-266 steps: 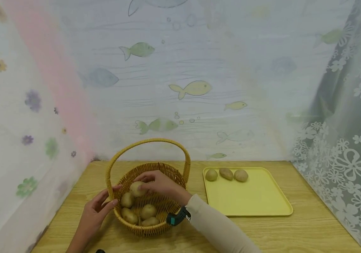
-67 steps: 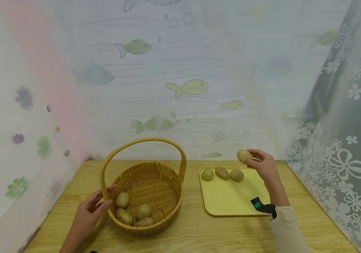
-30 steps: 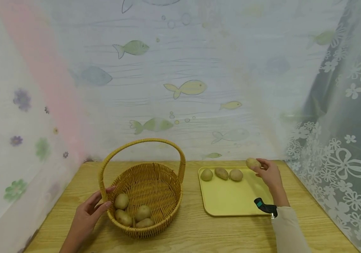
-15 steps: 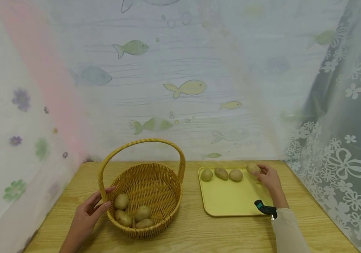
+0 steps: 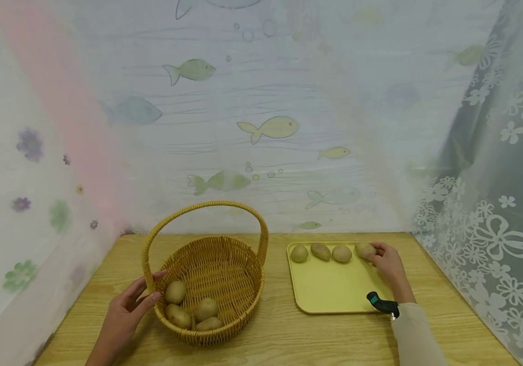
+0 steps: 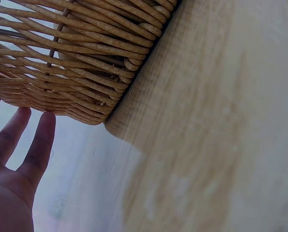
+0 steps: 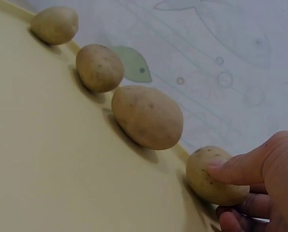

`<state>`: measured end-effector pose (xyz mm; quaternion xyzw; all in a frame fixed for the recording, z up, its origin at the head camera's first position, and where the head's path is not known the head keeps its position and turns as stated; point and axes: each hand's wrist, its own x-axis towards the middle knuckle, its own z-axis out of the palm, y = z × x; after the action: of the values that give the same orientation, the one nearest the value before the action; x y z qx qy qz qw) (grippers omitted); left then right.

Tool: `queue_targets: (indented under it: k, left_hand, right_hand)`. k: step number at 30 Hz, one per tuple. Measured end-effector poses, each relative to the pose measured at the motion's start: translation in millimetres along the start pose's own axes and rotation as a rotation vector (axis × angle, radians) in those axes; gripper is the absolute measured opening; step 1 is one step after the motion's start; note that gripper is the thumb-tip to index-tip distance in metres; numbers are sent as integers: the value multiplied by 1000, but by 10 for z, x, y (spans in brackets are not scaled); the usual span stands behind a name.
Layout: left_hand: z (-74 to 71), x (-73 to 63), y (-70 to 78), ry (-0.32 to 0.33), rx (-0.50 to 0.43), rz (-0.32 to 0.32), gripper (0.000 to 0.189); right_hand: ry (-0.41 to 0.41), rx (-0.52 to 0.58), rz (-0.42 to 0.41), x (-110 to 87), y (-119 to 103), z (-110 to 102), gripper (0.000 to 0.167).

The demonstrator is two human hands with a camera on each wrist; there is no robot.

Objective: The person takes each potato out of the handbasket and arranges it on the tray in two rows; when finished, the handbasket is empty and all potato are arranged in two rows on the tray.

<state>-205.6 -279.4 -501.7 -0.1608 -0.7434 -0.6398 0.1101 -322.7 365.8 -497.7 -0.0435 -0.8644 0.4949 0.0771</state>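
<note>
My right hand [image 5: 387, 264] pinches a potato [image 7: 211, 176] between thumb and fingers at the back right of the yellow tray [image 5: 330, 290]. In the right wrist view the thumb lies across its top, close over the tray. Three more potatoes, including the nearest potato [image 7: 146, 117], sit in a row along the tray's back edge. My left hand [image 5: 126, 310] grips the left side of the wicker basket [image 5: 238, 325] where the handle [image 5: 206, 204] meets the rim. In the left wrist view, its fingertips rest against the weave. Several potatoes, among them a round potato [image 5: 206, 308], lie in the basket's front left.
Both containers stand on a wood-grain table [image 5: 280, 330], the basket left and the tray right, with a strip of table between them. Behind is a curtain [image 5: 261, 101] printed with fish; more patterned sheeting closes off both sides. A black strap [image 5: 382, 305] circles the right wrist.
Earlier my right hand took a potato from the basket and carried it over the tray. In the last second it has lowered that potato to the row's right end. The left hand stays at the basket.
</note>
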Motion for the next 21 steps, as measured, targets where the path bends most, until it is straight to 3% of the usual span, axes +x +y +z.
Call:
queue_targets:
  k: [15,21]
  left_hand:
    - [12,11,33,-2,12,20,47]
    - [13,-7,32,15,19,-5,48]
  right_hand:
    - [17,-136,1,-49,-37,4,58]
    - [25,-147,14,-75,-47,-8,62]
